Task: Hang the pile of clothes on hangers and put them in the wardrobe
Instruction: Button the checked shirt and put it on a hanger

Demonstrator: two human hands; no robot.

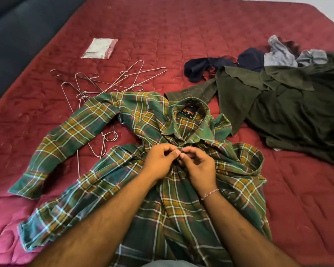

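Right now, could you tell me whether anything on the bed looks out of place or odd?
One thing: a small plastic packet lies alone on the red quilt beyond the tangled wire hangers, unrelated to the clothes. Otherwise both hands, left hand and right hand, pinch the plaid shirt at its placket.

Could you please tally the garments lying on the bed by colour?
Green plaid shirt: 1, both hands pinching its front
Dark olive garment: 1
Navy garments: 2, as far as I can tell
Grey-blue garment: 1, crumpled
Total: 5; the pile may hide more.
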